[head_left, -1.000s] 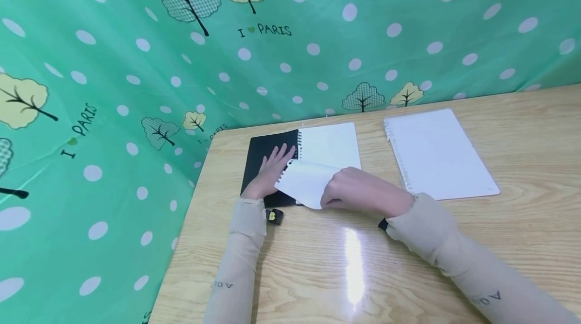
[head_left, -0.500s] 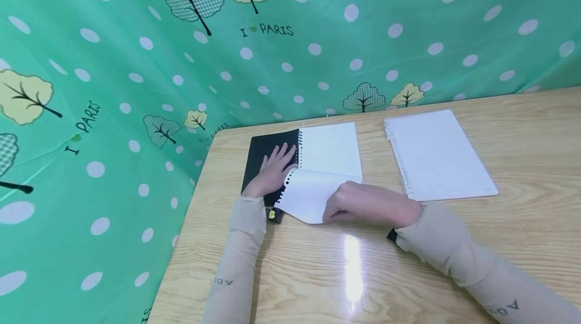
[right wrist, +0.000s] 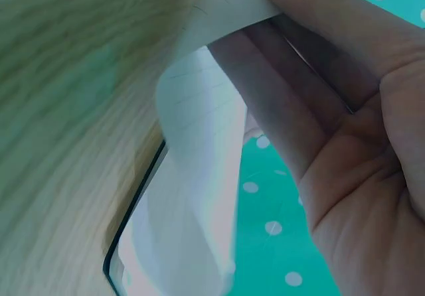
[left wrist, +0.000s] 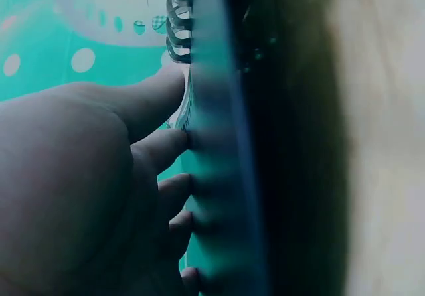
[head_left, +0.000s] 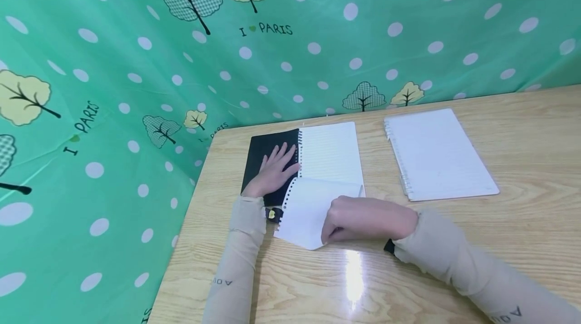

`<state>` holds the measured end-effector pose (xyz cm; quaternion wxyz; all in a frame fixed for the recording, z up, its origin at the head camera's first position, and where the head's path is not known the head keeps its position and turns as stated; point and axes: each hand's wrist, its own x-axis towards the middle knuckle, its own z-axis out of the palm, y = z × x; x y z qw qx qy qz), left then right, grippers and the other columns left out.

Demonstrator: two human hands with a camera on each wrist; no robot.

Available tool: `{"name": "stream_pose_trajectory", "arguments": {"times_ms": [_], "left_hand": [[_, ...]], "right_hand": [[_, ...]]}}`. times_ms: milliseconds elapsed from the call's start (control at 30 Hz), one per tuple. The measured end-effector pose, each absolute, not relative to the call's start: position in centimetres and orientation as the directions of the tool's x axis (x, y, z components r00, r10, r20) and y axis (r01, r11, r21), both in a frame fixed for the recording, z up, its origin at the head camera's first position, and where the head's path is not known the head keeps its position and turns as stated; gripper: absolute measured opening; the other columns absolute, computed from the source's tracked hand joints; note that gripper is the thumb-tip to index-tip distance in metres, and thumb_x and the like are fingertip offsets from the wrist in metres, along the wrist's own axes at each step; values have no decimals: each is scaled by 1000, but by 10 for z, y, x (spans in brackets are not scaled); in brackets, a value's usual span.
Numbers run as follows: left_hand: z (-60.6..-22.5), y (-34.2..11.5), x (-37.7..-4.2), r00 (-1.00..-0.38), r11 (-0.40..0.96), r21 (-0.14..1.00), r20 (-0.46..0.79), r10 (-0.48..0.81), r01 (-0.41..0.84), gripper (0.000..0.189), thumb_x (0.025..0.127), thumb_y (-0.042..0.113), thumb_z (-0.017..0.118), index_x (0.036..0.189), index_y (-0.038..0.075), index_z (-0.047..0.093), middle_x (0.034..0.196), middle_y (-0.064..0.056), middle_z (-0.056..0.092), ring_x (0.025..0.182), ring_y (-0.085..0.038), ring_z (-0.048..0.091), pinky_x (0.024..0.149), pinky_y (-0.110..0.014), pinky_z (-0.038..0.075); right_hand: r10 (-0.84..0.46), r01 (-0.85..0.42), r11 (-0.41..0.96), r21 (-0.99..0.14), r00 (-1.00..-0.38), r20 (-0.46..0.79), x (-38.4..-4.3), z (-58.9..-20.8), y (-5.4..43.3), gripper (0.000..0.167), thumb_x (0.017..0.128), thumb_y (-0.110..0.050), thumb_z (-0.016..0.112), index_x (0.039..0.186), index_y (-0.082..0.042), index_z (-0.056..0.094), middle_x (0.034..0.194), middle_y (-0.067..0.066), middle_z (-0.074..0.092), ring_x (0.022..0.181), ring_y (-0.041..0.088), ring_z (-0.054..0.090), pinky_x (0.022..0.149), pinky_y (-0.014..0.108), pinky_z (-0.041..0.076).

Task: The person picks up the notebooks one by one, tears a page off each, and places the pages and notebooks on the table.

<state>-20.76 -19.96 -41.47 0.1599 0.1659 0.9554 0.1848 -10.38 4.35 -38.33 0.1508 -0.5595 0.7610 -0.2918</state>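
An open spiral notebook (head_left: 330, 152) lies on the table, its black cover (head_left: 268, 145) to the left and lined white pages to the right. My left hand (head_left: 272, 175) rests with spread, straight fingers on the black cover beside the coil. In my right hand (head_left: 363, 218), thumb and fingers pinch the lower edge of a white sheet of paper (head_left: 308, 208). Punched holes run along that sheet's left side, and its lower part hangs past the notebook's front edge. The right wrist view shows the sheet (right wrist: 199, 117) curling away from the thumb.
On the right of the wooden table (head_left: 535, 152) lies a second spiral notebook (head_left: 442, 155), showing a white page. A green curtain (head_left: 290, 61) with dots and trees hangs behind and to the left. A small black item with a yellow mark (head_left: 272, 214) shows by the left wrist.
My right hand has drawn the sheet down toward the table's front, so more of the lined page beneath shows. The left hand stays in place on the black cover.
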Motion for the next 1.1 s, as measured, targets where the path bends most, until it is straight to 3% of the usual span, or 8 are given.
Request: {"name": "stream_pose_trajectory", "arguments": {"times_ms": [133, 233, 367, 633, 867, 1100], "left_hand": [[-415, -200, -207, -892, 874, 406, -237, 384, 268, 69, 104, 48, 43, 160, 16, 18, 167, -11, 6, 154, -33, -5, 122, -59, -4], [-415, -200, -207, -892, 873, 409, -240, 384, 265, 70, 104, 48, 43, 160, 16, 17, 167, -10, 5, 154, -32, -5, 122, -59, -4], [-415, -200, -207, -890, 875, 411, -251, 379, 257, 70, 104, 48, 43, 160, 17, 16, 167, -9, 4, 154, -31, -6, 122, -58, -5], [-413, -199, -208, -889, 883, 397, -268, 371, 249, 69, 104, 48, 42, 160, 19, 14, 167, -7, 3, 154, -30, -6, 122, -56, -5], [-413, -199, -209, -890, 888, 389, -272, 366, 246, 70, 104, 49, 41, 161, 19, 14, 167, -7, 2, 154, -30, -7, 122, -57, -4], [-413, -199, -209, -892, 888, 393, -274, 359, 237, 69, 104, 51, 41, 161, 22, 13, 167, -6, 1, 154, -29, -7, 123, -56, -5]], "right_hand": [[-948, -761, 183, -622, -304, 93, -99, -381, 40, 19, 94, -10, 68, 79, -19, 77, 74, -17, 69, 63, -15, 46, 65, 2, 44], [-956, -785, 150, -602, -271, 116, -95, -381, 39, 26, 93, -6, 66, 70, -17, 70, 63, -16, 57, 58, -12, 34, 57, 1, 36], [-956, -815, 139, -562, -259, 138, -89, -381, 40, 30, 95, -9, 64, 66, -16, 62, 60, -14, 46, 57, -10, 28, 55, 1, 30], [-950, -848, 136, -512, -258, 175, -81, -384, 44, 35, 96, -7, 61, 63, -18, 56, 60, -16, 37, 57, -8, 24, 53, 1, 23], [-951, -861, 127, -493, -247, 187, -78, -382, 43, 36, 93, -5, 63, 61, -19, 58, 57, -17, 40, 55, -10, 24, 49, 1, 23], [-958, -853, -38, -520, -117, 261, -69, -379, 39, 35, 90, 3, 59, 62, -16, 51, 58, -13, 33, 57, -8, 21, 49, 2, 21]]}}
